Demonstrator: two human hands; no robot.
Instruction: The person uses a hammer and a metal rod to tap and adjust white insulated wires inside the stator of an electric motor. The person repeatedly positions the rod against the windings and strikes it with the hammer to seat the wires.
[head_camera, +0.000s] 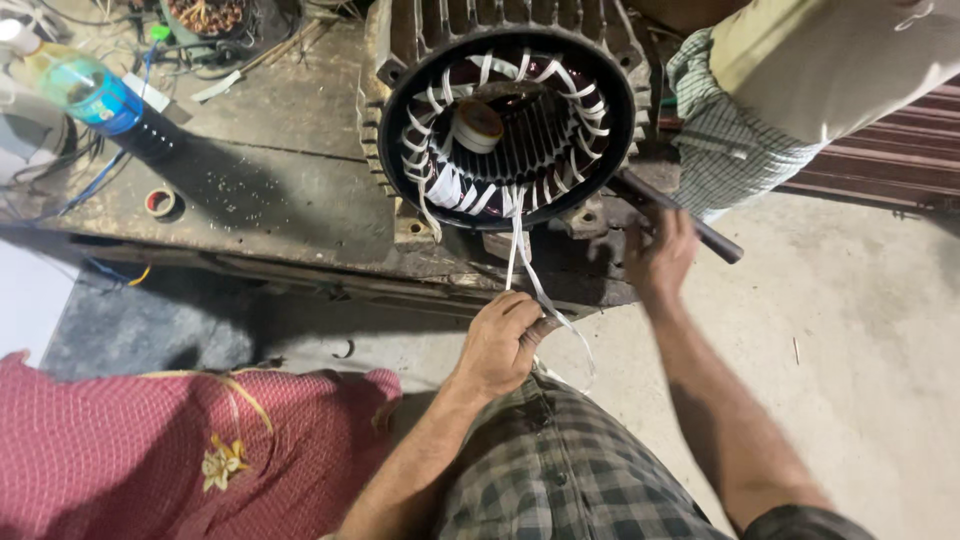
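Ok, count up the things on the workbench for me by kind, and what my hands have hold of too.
Motor stator housing: 1
Tape rolls: 2, one inside the stator, one on the bench
Plastic bottle: 1
White lacing tape, pulled by the left hand: 1
Dark rod, gripped by the right hand: 1
Total: 6
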